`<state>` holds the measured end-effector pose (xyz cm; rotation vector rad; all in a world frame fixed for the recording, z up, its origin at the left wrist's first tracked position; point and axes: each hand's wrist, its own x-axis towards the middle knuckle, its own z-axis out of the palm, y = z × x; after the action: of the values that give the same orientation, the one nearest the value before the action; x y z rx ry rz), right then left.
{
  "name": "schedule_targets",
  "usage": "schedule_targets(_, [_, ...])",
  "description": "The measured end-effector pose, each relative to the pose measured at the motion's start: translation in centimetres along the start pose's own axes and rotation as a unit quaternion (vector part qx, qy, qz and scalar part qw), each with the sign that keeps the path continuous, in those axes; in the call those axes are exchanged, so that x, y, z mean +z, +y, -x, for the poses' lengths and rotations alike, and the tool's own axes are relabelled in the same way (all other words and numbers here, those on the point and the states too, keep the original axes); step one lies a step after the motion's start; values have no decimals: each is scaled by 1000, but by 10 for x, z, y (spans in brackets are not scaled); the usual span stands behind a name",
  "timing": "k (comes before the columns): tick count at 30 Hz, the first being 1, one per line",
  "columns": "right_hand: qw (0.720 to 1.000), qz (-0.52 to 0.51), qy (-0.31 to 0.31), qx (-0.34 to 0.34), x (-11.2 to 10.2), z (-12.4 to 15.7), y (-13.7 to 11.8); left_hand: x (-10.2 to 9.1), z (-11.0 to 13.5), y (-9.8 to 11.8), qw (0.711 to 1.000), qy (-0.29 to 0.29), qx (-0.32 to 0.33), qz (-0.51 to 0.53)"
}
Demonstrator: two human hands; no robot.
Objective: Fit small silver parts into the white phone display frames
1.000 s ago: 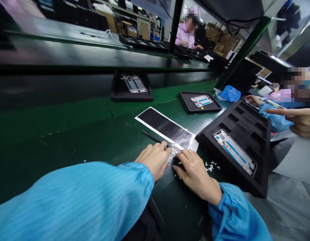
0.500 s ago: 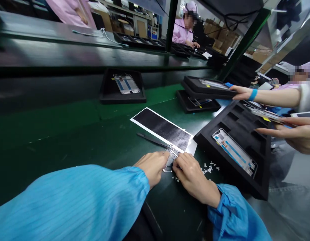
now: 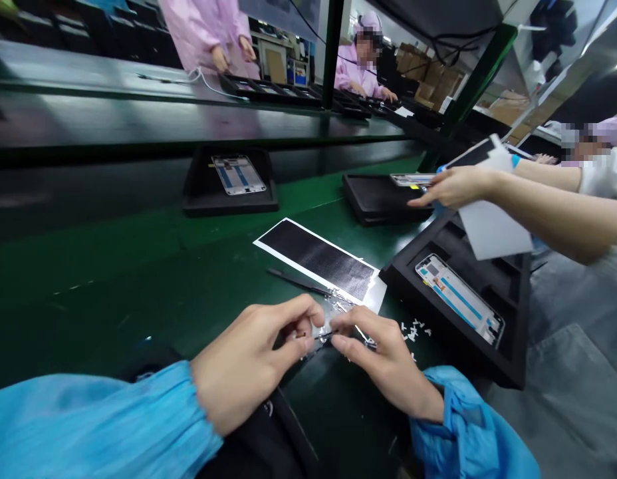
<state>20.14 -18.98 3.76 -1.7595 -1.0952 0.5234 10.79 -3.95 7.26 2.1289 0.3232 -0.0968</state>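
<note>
My left hand (image 3: 261,349) and my right hand (image 3: 381,349) meet low over the green bench, fingertips pinched on a small, thin dark part (image 3: 324,337) between them. Its exact kind is too small to tell. Below the fingers lies a clear plastic piece, perhaps a bag (image 3: 333,306), with several small shiny strips on and around it. Dark tweezers (image 3: 296,281) rest just beyond, their tips toward this pile. Behind them is a black sheet with a white border (image 3: 323,259). Small white scraps (image 3: 415,330) are scattered right of my right hand.
A black foam tray (image 3: 510,303) at right holds a phone frame (image 3: 461,299). Another phone frame (image 3: 239,174) lies in a black tray (image 3: 231,205) at back left. A co-worker's hand (image 3: 461,186) reaches over a further tray (image 3: 363,196), near a white sheet (image 3: 498,223).
My left hand has drawn back and turned, and both hands now pinch a small dark part. At right, the co-worker has set the upper tray down and a white sheet has appeared.
</note>
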Motion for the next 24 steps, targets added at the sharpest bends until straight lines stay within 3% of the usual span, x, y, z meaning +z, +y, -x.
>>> schedule_targets(6, [988, -155, -5, 8, 7, 5, -10, 13, 10, 12, 989, 81, 14, 126])
schedule_targets(11, [977, -210, 42, 19, 17, 8, -13, 19, 14, 14, 966, 155, 1, 207])
schedule_targets(14, [979, -190, 69, 0, 20, 8, -19, 15, 15, 15, 961, 118, -81, 236])
schedule_targets(18, [986, -152, 45, -42, 19, 9, -25, 10, 19, 18, 950, 70, -136, 273])
schedule_targets(21, [990, -121, 14, -64, 18, 9, -26, 9, 23, 18, 950, 60, -150, 269])
schedule_targets(24, [993, -91, -8, -78, 17, 10, -26, 10, 25, 13, 969, 59, -116, 210])
